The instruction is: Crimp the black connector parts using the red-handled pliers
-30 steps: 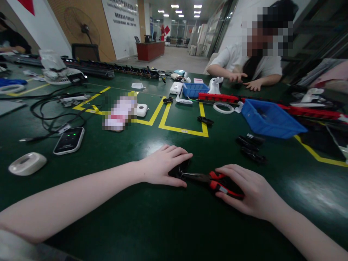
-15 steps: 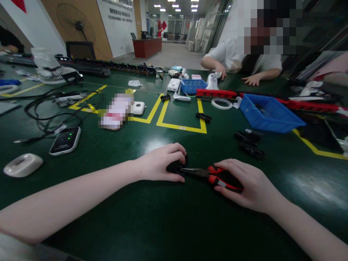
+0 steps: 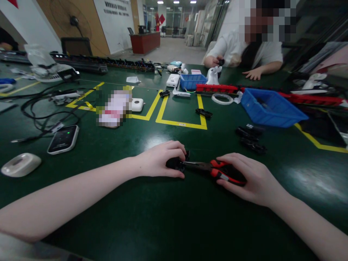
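Observation:
My left hand (image 3: 160, 159) is curled over a small black plastic part (image 3: 175, 164) and holds it against the green table (image 3: 168, 214). My right hand (image 3: 248, 177) grips the red and black handles of a pair of long-nose pliers (image 3: 214, 169). The pliers lie nearly flat, and their dark jaws reach left to the black part under my left fingers. Most of that part is hidden by my fingers.
Several loose black parts (image 3: 248, 138) lie to the right front, with another (image 3: 203, 113) inside the yellow taped square. A blue bin (image 3: 272, 108) stands at the right. On the left are a phone (image 3: 63, 139), a white puck (image 3: 20, 164) and cables (image 3: 43, 108). A person sits across the table.
My left fingers curled from lying flat to closed over the black part. Both hands and the pliers stayed in place. The person opposite lifted a small black item.

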